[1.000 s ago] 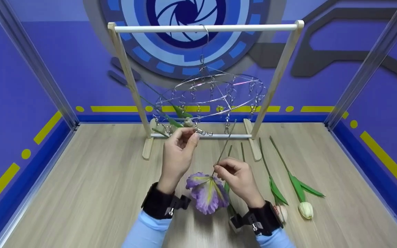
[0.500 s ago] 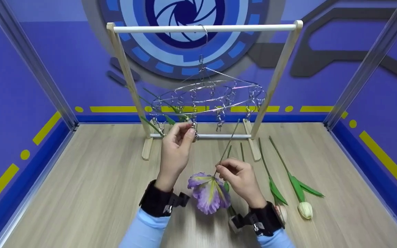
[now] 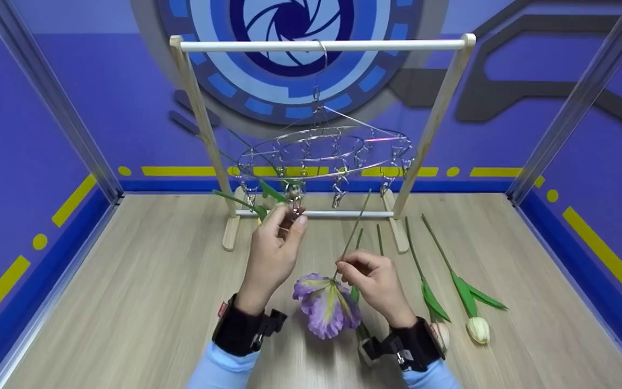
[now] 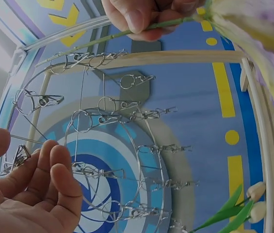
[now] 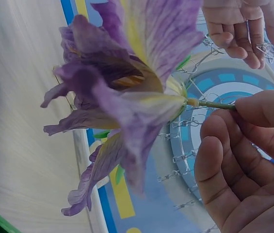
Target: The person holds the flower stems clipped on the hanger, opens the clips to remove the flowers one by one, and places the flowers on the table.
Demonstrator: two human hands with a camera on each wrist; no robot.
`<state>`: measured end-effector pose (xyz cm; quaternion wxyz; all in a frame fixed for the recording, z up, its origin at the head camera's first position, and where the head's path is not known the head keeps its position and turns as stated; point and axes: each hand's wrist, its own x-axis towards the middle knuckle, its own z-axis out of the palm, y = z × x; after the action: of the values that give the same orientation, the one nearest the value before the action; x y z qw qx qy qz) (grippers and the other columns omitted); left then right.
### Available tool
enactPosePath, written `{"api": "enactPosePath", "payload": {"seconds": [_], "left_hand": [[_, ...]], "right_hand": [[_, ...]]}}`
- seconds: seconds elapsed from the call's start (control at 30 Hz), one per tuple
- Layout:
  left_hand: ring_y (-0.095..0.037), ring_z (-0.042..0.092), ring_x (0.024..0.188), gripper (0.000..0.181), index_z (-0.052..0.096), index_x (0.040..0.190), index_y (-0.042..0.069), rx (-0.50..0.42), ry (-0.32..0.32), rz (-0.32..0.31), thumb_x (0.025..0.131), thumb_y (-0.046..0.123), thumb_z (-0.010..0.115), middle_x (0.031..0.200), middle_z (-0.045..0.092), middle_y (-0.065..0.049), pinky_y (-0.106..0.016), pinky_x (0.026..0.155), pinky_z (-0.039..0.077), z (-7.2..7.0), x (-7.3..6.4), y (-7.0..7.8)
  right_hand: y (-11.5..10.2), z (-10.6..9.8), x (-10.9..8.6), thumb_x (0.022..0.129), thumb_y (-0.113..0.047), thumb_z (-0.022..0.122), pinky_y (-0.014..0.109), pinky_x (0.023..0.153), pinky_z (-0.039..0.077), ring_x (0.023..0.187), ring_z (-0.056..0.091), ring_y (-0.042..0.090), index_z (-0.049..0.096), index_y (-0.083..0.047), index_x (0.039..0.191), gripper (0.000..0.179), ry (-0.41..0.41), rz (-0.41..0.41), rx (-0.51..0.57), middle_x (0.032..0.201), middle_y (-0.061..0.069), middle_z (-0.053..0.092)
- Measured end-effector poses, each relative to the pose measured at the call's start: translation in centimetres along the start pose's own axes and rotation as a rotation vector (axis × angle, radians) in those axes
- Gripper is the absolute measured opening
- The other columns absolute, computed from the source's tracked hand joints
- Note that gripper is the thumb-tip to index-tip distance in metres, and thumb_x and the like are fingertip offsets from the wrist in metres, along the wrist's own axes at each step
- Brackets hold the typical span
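My right hand (image 3: pixel 373 278) pinches the thin green stem of a purple iris (image 3: pixel 326 305) between thumb and index finger. Its ruffled, yellow-streaked bloom hangs downward and the stem end points up toward the rack. Higher and to the left, my left hand (image 3: pixel 276 246) is at a metal clip (image 3: pixel 296 201) of the round clip hanger (image 3: pixel 311 160). In the left wrist view, that clip (image 4: pixel 19 156) sits at the index fingertip, with the thumb apart from it and the other fingers loosely bent.
The hanger hooks onto a white bar (image 3: pixel 322 46) of a wooden stand (image 3: pixel 434 124). White tulips (image 4: pixel 256 201) with green leaves show low behind the hanger. On the table at right lie a cream tulip (image 3: pixel 478 328) and a pinkish one (image 3: pixel 440 334), with more stems beside them.
The hanger has turned and its tilt has lessened; the clip by my left fingers now stands more upright. My left hand has shifted slightly down. The right hand and iris have hardly moved.
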<state>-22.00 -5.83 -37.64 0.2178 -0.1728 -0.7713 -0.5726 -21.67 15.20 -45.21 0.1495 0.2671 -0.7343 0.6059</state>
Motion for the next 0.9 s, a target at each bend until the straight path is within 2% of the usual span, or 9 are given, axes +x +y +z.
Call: {"api": "enactPosePath", "payload": {"seconds": [0.1, 0.23, 0.33, 0.57, 0.77, 0.9], "left_hand": [[-0.016, 0.059, 0.083, 0.019, 0.067, 0.116, 0.002, 0.056, -0.022, 0.033, 0.104, 0.016, 0.061, 0.098, 0.064, -0.006, -0.028, 0.072, 0.052, -0.2, -0.5, 0.0], [-0.016, 0.06, 0.087, 0.022, 0.066, 0.12, 0.003, 0.121, -0.036, 0.061, 0.104, 0.018, 0.061, 0.105, 0.064, -0.005, -0.03, 0.073, 0.052, -0.4, -1.2, -0.2], [-0.016, 0.061, 0.091, 0.025, 0.066, 0.124, 0.005, 0.16, -0.026, 0.081, 0.105, 0.02, 0.061, 0.11, 0.065, -0.005, -0.032, 0.074, 0.052, -0.5, -1.8, -0.4], [-0.018, 0.063, 0.095, 0.026, 0.066, 0.125, 0.004, 0.23, -0.01, 0.113, 0.104, 0.019, 0.062, 0.112, 0.066, -0.007, -0.034, 0.076, 0.052, -0.6, -3.0, -1.3], [-0.025, 0.062, 0.099, 0.027, 0.066, 0.124, 0.001, 0.286, -0.024, 0.129, 0.103, 0.019, 0.063, 0.116, 0.064, -0.01, -0.038, 0.08, 0.053, -0.8, -4.1, -2.3], [-0.026, 0.062, 0.101, 0.028, 0.066, 0.124, 0.0, 0.339, -0.001, 0.152, 0.102, 0.017, 0.065, 0.117, 0.064, -0.012, -0.041, 0.083, 0.054, -0.7, -4.8, -3.1]], "right_hand": [[0.0, -0.1, 0.0, 0.096, 0.002, 0.069, 0.023, 0.058, 0.054, 0.065, 0.066, 0.014, 0.075, -0.002, 0.092, 0.008, -0.004, 0.005, -0.01, 0.079, 0.019, 0.071], [-0.1, -0.1, 0.0, 0.096, 0.001, 0.069, 0.023, 0.058, 0.054, 0.066, 0.066, 0.007, 0.075, -0.001, 0.091, 0.008, -0.007, 0.013, -0.026, 0.078, 0.018, 0.072], [-0.2, -0.2, 0.0, 0.096, 0.001, 0.069, 0.023, 0.058, 0.054, 0.066, 0.066, 0.006, 0.075, -0.002, 0.091, 0.008, -0.011, 0.021, -0.032, 0.078, 0.015, 0.073], [-0.3, -0.3, -0.1, 0.096, 0.0, 0.069, 0.022, 0.058, 0.054, 0.065, 0.068, 0.02, 0.075, 0.001, 0.091, 0.008, -0.017, 0.018, -0.042, 0.078, 0.013, 0.074], [-0.5, -0.5, -0.3, 0.097, 0.0, 0.068, 0.022, 0.058, 0.054, 0.066, 0.066, 0.01, 0.076, -0.003, 0.092, 0.01, -0.018, 0.006, -0.039, 0.077, 0.013, 0.073], [-0.6, -0.8, -0.4, 0.096, 0.002, 0.068, 0.022, 0.057, 0.054, 0.067, 0.066, 0.006, 0.076, -0.002, 0.091, 0.01, -0.016, -0.007, -0.034, 0.077, 0.017, 0.072]]}}
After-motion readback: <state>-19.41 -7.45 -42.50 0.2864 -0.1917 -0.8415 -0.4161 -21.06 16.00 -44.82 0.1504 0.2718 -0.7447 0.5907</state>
